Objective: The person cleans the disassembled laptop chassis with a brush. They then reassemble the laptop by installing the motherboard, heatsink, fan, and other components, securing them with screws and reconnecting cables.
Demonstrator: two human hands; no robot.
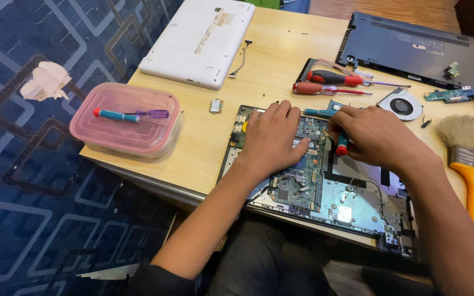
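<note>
Head view, item by item as I read it from my remote station. Left hand (272, 137): laid flat, fingers together and extended, pressing on the circuit board (303, 181) of the opened laptop chassis (352, 205), as I judge it to steady the board; nothing is clamped in it. Right hand (377, 137): fingers curled and closed around a small screwdriver (340, 143) with a red and teal handle, held upright so its tip meets the board just beside the left thumb; the tip itself is hidden under the fingers. The chassis lies directly beneath both palms, at the near edge of the wooden table (204, 148). Beyond the fingertips: two red-handled screwdrivers (330, 82) laid side by side within easy reach, a removed cooling fan (401, 104) near the right knuckles, and a dark laptop base cover (412, 49) further off. Outward of the right wrist: a wide brush with orange handle (470, 164), probably kept for dusting. Well away from the left fingers: a closed white laptop (201, 41), a small loose chip (216, 106), and a pink lidded box (127, 118) bearing a teal and purple screwdriver (130, 115) on its lid, parked there off the work area.
</note>
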